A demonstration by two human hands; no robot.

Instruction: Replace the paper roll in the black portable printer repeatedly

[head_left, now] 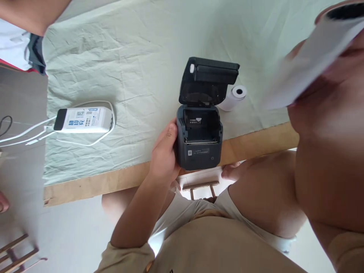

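My left hand (165, 151) grips the side of a small dark grey label printer (199, 157), holding it at the table's front edge. The printer's lid (196, 91) stands raised, and its paper bay shows no roll inside. Close to the camera at the upper right, my right hand (337, 74) is closed around a white paper roll (330, 36), blurred by motion, with a strip of paper stretching down to the left. Just behind the printer, a second white paper roll (231, 100) rests on the cloth, partly hidden by the lid.
A pale green wrinkled cloth (136, 72) covers the wooden table (96, 184). To the left lies a white power strip (88, 119) with cables running off the edge. Another person's arm (34, 13) reaches in at the upper left. Wooden stool parts (19, 258) show on the floor.
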